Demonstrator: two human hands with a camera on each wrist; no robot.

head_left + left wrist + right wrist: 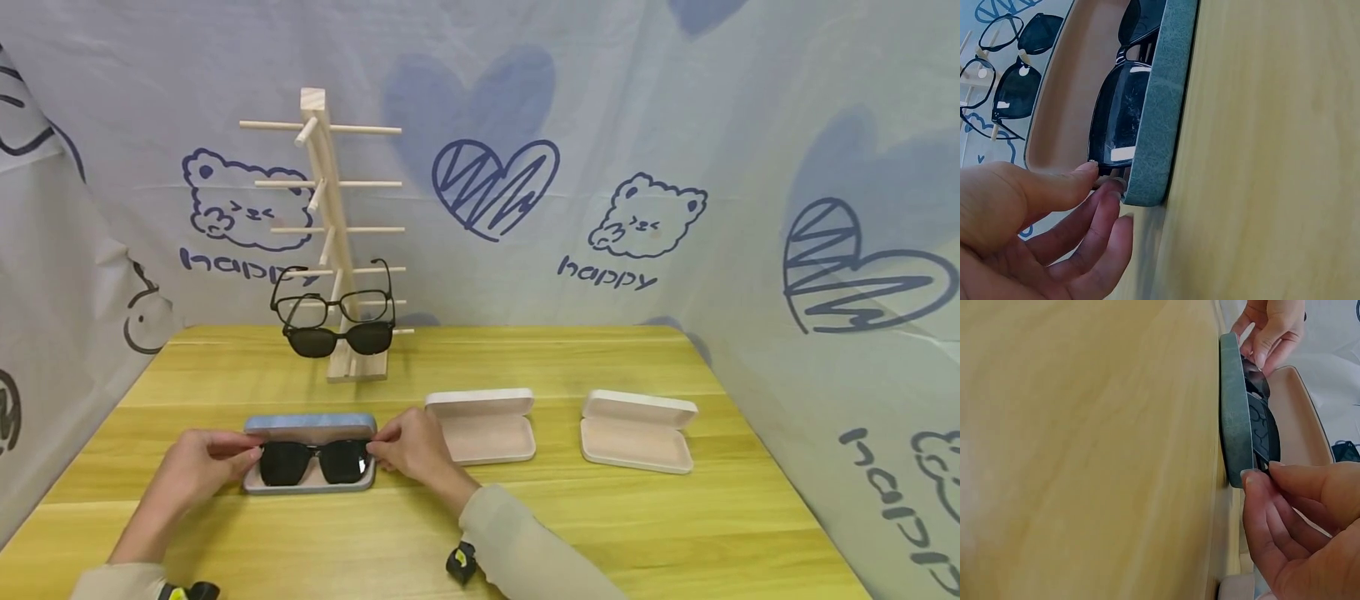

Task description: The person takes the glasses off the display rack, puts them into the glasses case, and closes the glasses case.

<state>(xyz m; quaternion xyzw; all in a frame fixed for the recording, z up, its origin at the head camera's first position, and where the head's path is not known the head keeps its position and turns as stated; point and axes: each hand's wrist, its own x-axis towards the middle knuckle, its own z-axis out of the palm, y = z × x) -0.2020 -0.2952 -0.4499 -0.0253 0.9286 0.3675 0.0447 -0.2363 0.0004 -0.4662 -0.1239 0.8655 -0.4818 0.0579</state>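
Observation:
Dark-lensed sunglasses (345, 461) sit in an open blue-grey glasses case (311, 422) with a pale lining, toward the table's left front. At their left end, my left hand (197, 468) pinches the frame between thumb and fingers. My right hand (417, 446) pinches the opposite end. In the left wrist view, the thumb of the left hand (1041, 219) lies at the corner of a lens, beside the case's end. The right wrist view shows the right hand (1300, 519) gripping the frame's near corner by the case rim. The folded temples are mostly hidden.
Behind the case stands a wooden peg rack (330, 200) holding clear-lensed glasses (366, 305) above another pair of sunglasses (311, 342). Two open white cases, a middle one (491, 442) and a right one (637, 446), lie on the wooden table (600, 533). A printed cloth hangs behind.

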